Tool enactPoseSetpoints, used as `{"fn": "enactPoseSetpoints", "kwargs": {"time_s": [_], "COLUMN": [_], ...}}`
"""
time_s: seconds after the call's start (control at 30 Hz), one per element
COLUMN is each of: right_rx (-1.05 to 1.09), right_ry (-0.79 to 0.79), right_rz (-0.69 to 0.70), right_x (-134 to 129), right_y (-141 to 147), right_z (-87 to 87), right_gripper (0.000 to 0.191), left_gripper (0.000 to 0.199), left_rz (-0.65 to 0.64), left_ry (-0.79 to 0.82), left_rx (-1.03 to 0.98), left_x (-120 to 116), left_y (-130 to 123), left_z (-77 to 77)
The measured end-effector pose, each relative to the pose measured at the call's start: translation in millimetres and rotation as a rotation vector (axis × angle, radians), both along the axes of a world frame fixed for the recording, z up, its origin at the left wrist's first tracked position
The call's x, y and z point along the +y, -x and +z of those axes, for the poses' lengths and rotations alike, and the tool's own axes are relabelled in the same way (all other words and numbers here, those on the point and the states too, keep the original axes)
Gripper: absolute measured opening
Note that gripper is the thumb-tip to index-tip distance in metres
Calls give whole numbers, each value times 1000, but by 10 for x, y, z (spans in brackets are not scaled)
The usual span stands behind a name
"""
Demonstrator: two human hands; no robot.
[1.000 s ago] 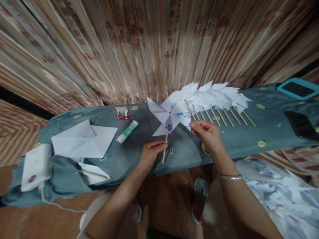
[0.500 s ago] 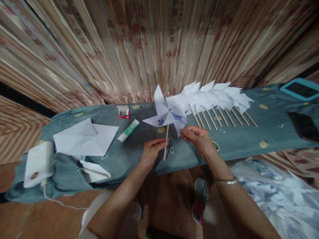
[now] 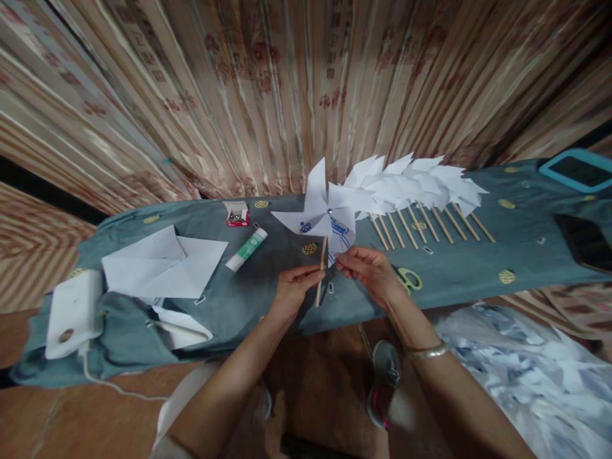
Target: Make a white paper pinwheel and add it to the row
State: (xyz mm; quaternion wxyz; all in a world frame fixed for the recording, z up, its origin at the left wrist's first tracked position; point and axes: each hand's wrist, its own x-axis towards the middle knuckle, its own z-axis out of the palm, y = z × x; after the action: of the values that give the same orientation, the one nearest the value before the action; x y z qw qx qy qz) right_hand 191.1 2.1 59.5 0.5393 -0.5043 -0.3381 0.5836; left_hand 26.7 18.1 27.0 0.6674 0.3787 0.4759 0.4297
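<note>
A white paper pinwheel point(image 3: 318, 220) with blue printing on two blades is fixed by a pin to a thin wooden stick. My left hand point(image 3: 296, 290) pinches that stick below the blades, holding it nearly upright. The fingers of my right hand point(image 3: 366, 268) are closed on the tip of the pinwheel's lower blade. Just right of my right hand lie yellow-green scissors point(image 3: 410, 279), partly hidden by it. Behind, a row of finished-looking paper pinwheels point(image 3: 415, 182) overlaps, their sticks pointing toward me.
On the green cloth point(image 3: 268, 312) are a glue stick point(image 3: 247, 249), a small red box of pins point(image 3: 238, 215), folded paper sheets point(image 3: 165, 264) and a white power strip point(image 3: 75, 314). A phone point(image 3: 586, 241) and a blue-framed tablet point(image 3: 578, 171) lie right. A plastic bag of paper point(image 3: 530, 376) stands below.
The pinwheel's blades have turned clockwise a little. My right hand has moved left and down with the blade tip, closer to the stick, uncovering more of the scissors.
</note>
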Motion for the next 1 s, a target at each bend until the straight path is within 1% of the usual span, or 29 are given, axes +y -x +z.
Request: {"fn": "enactPoseSetpoints", "kwargs": {"time_s": [0.2, 0.33, 0.43, 0.5, 0.53, 0.57, 0.63, 0.7, 0.73, 0.77, 0.87, 1.0], "right_rx": [9, -74, -173, -253, -295, -336, -419, -517, -563, -604, -678, -632], "right_ry": [-15, -19, -45, -101, -139, -182, -276, -364, -392, -410, -392, -358], "right_rz": [37, 58, 80, 59, 22, -42, -238, -462, -538, -581, -569, -531], "right_x": [1, 0, -18, -33, -38, -39, -26, 3, 21, 37, 69, 73], "right_y": [79, 128, 89, 1, -61, -132, -289, -440, -505, -560, -652, -640], "right_z": [-33, -58, -8, 63, 104, 143, 200, 213, 201, 179, 92, 36], "right_gripper": [35, 38, 40, 40, 41, 40, 36, 30, 28, 28, 28, 23], "left_gripper": [31, 33, 34, 33, 33, 33, 33, 32, 32, 32, 33, 33], "left_rz": [-36, -45, -24, -12, -7, -6, -18, -46, -64, -80, -114, -121], "left_ry": [-4, -1, 7, 11, 13, 15, 20, 24, 26, 30, 47, 48], "left_rx": [-28, -47, -23, -15, -17, -20, -25, -19, -15, -11, 0, 7], "left_x": [-24, -26, -10, 1, 4, 6, 3, -5, -9, -13, -22, -25], "left_y": [-7, -13, -5, 6, 12, 18, 25, 28, 27, 24, 15, 12], "left_z": [0, -13, -28, -31, -31, -29, -25, -22, -21, -20, -19, -13]}}
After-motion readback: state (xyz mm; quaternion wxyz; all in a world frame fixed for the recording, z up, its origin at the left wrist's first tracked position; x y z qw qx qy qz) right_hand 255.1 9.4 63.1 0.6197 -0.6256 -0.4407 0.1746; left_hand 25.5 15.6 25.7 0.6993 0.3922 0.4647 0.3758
